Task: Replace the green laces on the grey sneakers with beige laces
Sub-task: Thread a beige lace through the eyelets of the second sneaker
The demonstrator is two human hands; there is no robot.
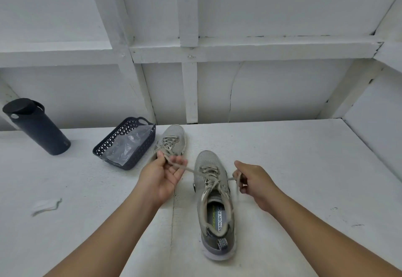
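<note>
Beige flat fabric lace (214,177) threaded through near grey mesh sneaker (214,205), standing on white painted desk (293,168). Left hand (162,175), left of this sneaker: grip pinching one lace end, drawn taut. Right hand (253,182), just right of it: grip curled round the other end. Second grey sneaker (173,140), already laced, beyond and to the left. Risks: uneven pull leaving unequal ends; a slipping pinch slackening the crossings; an upward tug tipping the unrestrained sneaker.
</note>
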